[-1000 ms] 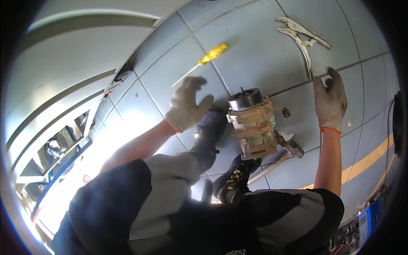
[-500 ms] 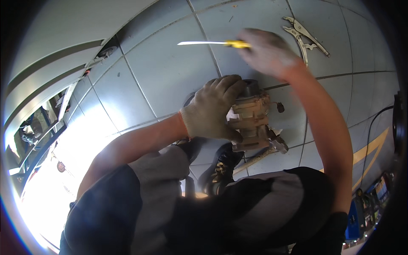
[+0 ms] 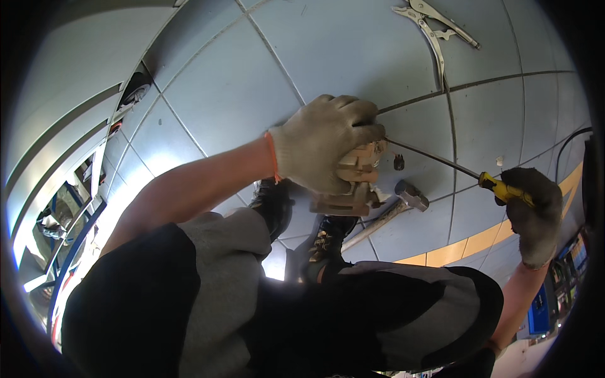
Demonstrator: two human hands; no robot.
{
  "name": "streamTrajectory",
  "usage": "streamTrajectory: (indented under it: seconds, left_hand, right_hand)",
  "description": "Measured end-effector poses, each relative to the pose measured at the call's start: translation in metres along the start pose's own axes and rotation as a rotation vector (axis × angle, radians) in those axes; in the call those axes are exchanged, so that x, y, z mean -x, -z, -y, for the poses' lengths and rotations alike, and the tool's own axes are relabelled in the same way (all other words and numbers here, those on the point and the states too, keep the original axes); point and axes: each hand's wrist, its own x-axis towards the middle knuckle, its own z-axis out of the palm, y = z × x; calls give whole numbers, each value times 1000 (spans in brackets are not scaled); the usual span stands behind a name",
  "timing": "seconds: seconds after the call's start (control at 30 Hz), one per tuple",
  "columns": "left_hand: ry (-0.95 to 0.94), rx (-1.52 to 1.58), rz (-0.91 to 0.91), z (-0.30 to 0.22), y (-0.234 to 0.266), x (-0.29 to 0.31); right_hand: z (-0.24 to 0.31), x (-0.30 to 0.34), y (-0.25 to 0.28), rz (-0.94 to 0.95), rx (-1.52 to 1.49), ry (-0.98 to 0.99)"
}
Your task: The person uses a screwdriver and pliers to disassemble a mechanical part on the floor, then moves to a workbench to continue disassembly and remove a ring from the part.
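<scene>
My gloved left hand [image 3: 324, 148] is clamped over the top of a tan metal part [image 3: 350, 192] that stands on the tiled floor between my feet. My gloved right hand [image 3: 532, 214] grips the yellow handle of a long screwdriver [image 3: 441, 165]. Its thin shaft slants up and left, and the tip reaches the part just under my left fingers. A small dark bolt [image 3: 398, 162] lies on the floor right beside the part.
A hammer [image 3: 394, 211] lies on the floor just right of the part, head toward my right hand. Locking pliers [image 3: 435, 28] rest on the tiles at the top. My black shoes [image 3: 328, 242] and bent knees fill the lower picture. A yellow floor stripe [image 3: 466, 246] runs at right.
My right hand has carried the yellow screwdriver from the far floor down to the right and now points its tip at the part. My left hand has settled on top of the part.
</scene>
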Motion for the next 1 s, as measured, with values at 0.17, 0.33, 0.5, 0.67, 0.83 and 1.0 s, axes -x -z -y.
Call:
streamTrajectory:
  seconds: [0.17, 0.33, 0.5, 0.67, 0.83, 1.0]
  left_hand:
    - [-20, -60, 165, 7, 0, -8]
    - [-24, -56, 163, 7, -5, -7]
    - [-37, -58, 99, 8, -6, -5]
    - [-23, -36, 112, 7, -6, -5]
    - [-24, -67, 104, 5, -5, -3]
    - [-19, -53, 118, 5, -3, -3]
  right_hand:
    - [-22, 9, -9, 47, 6, -29]
    - [-43, 16, -11, 47, -66, -1]
    - [-53, 18, -16, 38, -109, -15]
    - [-54, 20, -19, -4, -73, -29]
    - [-54, 21, -17, 2, -67, 9]
    - [-55, 20, -18, 31, -102, 10]
